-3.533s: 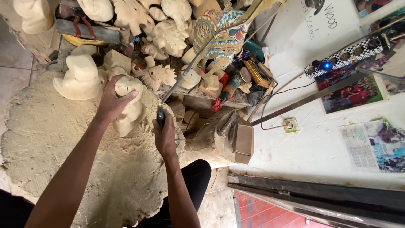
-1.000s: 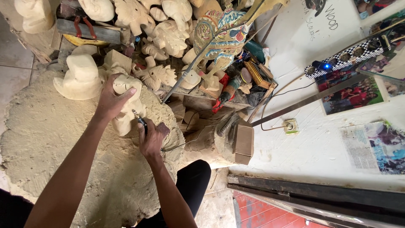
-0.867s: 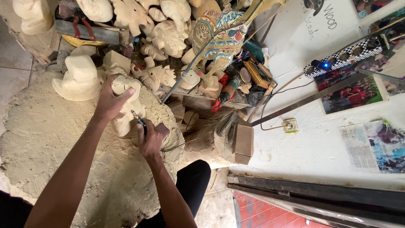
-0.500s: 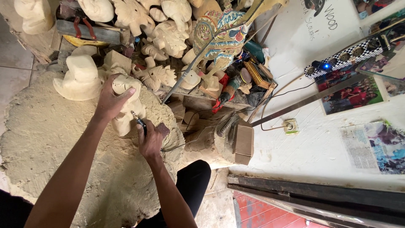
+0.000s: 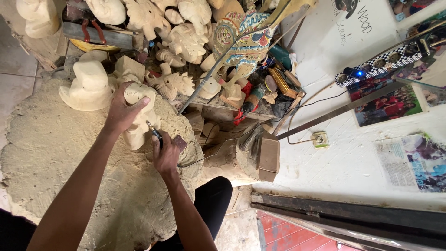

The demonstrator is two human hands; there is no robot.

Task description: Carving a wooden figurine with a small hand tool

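Observation:
My left hand (image 5: 121, 110) grips a pale wooden carving (image 5: 141, 122) that stands on a large dusty wooden block (image 5: 51, 162). My right hand (image 5: 166, 155) is closed around a small dark-handled carving tool (image 5: 156, 134), whose tip touches the carving's right side. A thin cable (image 5: 204, 155) trails from by that hand to the right. My dark-trousered knee (image 5: 211, 195) shows below the block.
A pale hat-shaped carving (image 5: 88, 86) sits left of the one I hold. Several unfinished carvings (image 5: 181, 37), a painted figure (image 5: 239, 35) and tools are piled behind. A wooden box (image 5: 268, 159), a white wall with a socket (image 5: 319, 139) and pictures lie right.
3.5 s ago my right hand was lower right of the carving with the tool away from it; it has moved in, and the tip now rests against the carving. Little motion over the last second.

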